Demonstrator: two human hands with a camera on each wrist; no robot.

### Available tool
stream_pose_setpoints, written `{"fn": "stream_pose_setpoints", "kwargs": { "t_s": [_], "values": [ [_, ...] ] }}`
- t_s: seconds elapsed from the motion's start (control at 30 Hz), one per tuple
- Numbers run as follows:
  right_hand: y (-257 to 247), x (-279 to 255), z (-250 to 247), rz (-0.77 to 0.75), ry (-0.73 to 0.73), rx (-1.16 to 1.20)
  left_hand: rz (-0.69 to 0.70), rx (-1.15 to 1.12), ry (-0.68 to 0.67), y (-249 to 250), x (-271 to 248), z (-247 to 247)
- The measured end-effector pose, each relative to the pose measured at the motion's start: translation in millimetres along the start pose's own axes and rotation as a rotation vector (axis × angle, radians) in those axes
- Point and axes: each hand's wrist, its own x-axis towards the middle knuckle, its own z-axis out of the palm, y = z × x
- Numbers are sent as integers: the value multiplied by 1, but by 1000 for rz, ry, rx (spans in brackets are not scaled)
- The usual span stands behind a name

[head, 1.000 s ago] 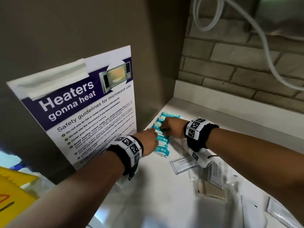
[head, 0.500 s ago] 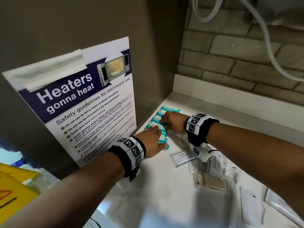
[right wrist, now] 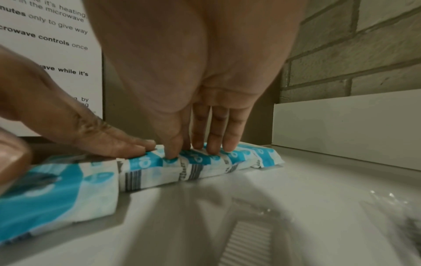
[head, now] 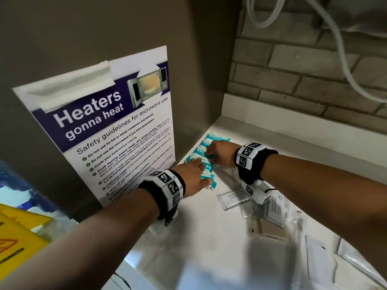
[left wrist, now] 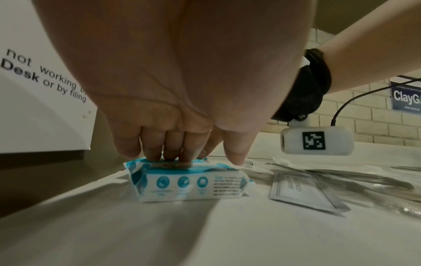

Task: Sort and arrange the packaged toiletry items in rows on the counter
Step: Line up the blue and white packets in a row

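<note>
Squaring the packet row [head: 206, 155] on the worktop [head: 209, 237], straight fingers [right wrist: 214, 144] of both hands pressing its tops; next, likely fetching sachets [head: 234, 198] lying right of them.

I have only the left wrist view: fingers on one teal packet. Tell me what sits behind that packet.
Observer: A row of teal packets lies side by side, running toward the back wall; yours is at the near end.
Operator: Report the right hand.
Observer: The right hand presses straight fingers onto packets in the middle of the row.
Operator: Name what is unsorted.
Observer: The head view shows a second shampoo sachet among clear wrappers, right of the row.
</note>
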Motion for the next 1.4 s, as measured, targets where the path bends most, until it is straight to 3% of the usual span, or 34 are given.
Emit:
{"fn": "stream_pose_setpoints", "kwargs": {
  "t_s": [0.2,0.33,0.6,1.4],
  "values": [
    [-6,-3,-4,-26,2,-37,16,-22,15,-1,-4,0],
    [-10,-8,-2,-73,129,-19,54,-40,41,5,-20,0],
    [-25,-16,-3,-89,-19,9,118,-31,23,12,-33,10],
    [-26,-20,-11,-156,-43,-31,7,32,107,-6,-24,1]
  ]
}}
